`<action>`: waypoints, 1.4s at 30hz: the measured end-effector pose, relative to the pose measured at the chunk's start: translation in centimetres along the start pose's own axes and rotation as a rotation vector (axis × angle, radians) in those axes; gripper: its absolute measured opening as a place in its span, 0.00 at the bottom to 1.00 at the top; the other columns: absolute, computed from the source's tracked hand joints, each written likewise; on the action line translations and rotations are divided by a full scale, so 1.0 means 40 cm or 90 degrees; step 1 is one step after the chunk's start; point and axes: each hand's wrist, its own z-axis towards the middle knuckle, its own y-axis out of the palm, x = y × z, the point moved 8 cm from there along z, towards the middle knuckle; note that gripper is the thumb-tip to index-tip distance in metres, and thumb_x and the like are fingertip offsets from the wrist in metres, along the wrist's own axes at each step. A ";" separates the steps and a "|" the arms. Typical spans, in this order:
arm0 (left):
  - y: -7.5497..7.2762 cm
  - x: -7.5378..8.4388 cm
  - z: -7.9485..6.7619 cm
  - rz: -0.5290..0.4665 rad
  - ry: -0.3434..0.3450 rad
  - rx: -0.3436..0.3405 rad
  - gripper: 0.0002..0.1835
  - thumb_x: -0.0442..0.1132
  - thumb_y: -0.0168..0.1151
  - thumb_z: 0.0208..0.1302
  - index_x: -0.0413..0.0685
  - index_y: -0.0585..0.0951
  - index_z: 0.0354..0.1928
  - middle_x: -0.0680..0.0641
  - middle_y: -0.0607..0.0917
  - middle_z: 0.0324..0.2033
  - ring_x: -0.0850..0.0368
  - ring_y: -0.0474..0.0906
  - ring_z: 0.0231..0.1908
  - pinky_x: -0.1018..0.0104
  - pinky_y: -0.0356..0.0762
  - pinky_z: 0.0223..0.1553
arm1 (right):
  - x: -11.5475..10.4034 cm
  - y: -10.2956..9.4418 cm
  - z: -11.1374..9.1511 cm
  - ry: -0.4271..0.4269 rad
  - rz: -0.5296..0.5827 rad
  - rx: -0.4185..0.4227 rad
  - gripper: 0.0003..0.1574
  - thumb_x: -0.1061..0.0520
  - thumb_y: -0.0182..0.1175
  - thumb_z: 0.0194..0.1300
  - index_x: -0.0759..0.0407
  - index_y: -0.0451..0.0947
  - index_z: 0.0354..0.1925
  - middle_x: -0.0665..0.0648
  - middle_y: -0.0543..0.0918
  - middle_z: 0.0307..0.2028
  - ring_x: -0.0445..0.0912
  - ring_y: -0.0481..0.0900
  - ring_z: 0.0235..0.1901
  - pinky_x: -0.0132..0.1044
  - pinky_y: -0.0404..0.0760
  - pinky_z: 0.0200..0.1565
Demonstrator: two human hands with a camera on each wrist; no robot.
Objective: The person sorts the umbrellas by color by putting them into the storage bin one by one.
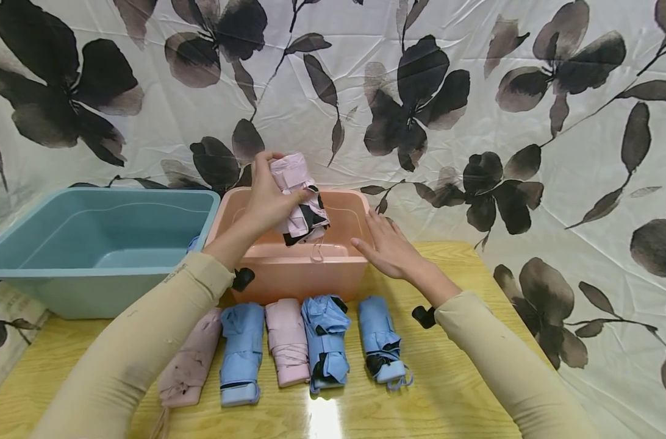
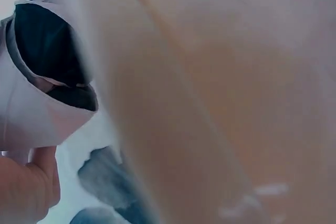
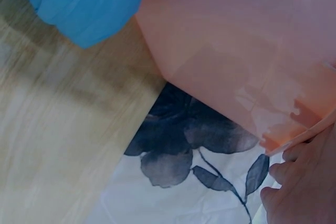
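My left hand (image 1: 272, 195) grips a folded pink umbrella (image 1: 291, 174) with black patches, holding it tilted above the peach bin (image 1: 294, 271). A thin cord dangles from its lower end. The left wrist view shows the pink umbrella (image 2: 31, 114) at its left edge, with dark fabric inside a fold and fingers below it. My right hand (image 1: 390, 247) rests with straight fingers on the bin's right rim. In the right wrist view, the fingers of that hand (image 3: 304, 182) lie along the rim of the peach bin (image 3: 210, 61).
A blue bin (image 1: 108, 274) stands left of the peach one, with a bit of blue at its right inner side. Several folded umbrellas lie in a row in front, among them a pink one (image 1: 287, 344) and a blue one (image 1: 381, 338). Floral cloth (image 1: 333, 91) hangs behind the table (image 1: 448, 378).
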 end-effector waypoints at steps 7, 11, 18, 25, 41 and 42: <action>0.077 -0.063 0.037 0.059 -0.036 -0.067 0.47 0.32 0.81 0.51 0.46 0.61 0.68 0.36 0.61 0.63 0.43 0.65 0.60 0.54 0.67 0.64 | -0.002 -0.002 -0.001 -0.001 -0.005 0.000 0.54 0.30 0.37 0.81 0.67 0.41 0.82 0.64 0.41 0.83 0.61 0.42 0.81 0.59 0.42 0.78; 0.116 -0.095 0.030 0.076 -0.077 -0.102 0.46 0.33 0.79 0.54 0.47 0.60 0.70 0.35 0.61 0.64 0.40 0.66 0.61 0.51 0.67 0.66 | 0.000 -0.002 0.001 0.000 -0.002 -0.002 0.54 0.30 0.37 0.80 0.67 0.41 0.82 0.64 0.41 0.83 0.61 0.42 0.81 0.59 0.41 0.78; 0.189 -0.137 -0.005 0.072 -0.137 -0.150 0.43 0.32 0.76 0.59 0.45 0.61 0.72 0.33 0.62 0.67 0.39 0.67 0.62 0.50 0.66 0.68 | 0.004 -0.001 0.004 0.003 -0.005 -0.001 0.55 0.29 0.37 0.80 0.66 0.42 0.82 0.62 0.41 0.83 0.60 0.41 0.81 0.58 0.40 0.79; 0.248 -0.178 -0.015 0.101 -0.161 -0.205 0.38 0.29 0.72 0.60 0.40 0.65 0.71 0.32 0.68 0.65 0.39 0.70 0.61 0.50 0.68 0.67 | 0.004 0.004 0.007 0.004 -0.001 -0.015 0.55 0.28 0.35 0.80 0.65 0.39 0.83 0.61 0.39 0.83 0.58 0.38 0.82 0.56 0.37 0.79; 0.301 -0.219 -0.039 0.124 -0.193 -0.373 0.35 0.23 0.68 0.58 0.40 0.71 0.69 0.35 0.77 0.60 0.46 0.75 0.51 0.63 0.77 0.45 | 0.001 -0.002 0.004 0.000 -0.005 -0.006 0.55 0.30 0.38 0.80 0.67 0.42 0.82 0.64 0.42 0.83 0.61 0.41 0.81 0.58 0.41 0.78; 0.303 -0.221 -0.043 0.129 -0.193 -0.389 0.35 0.23 0.67 0.58 0.41 0.71 0.69 0.35 0.77 0.59 0.47 0.74 0.49 0.65 0.77 0.41 | 0.000 0.000 0.005 -0.002 -0.005 -0.005 0.54 0.30 0.38 0.80 0.67 0.42 0.82 0.65 0.42 0.83 0.61 0.40 0.81 0.58 0.41 0.78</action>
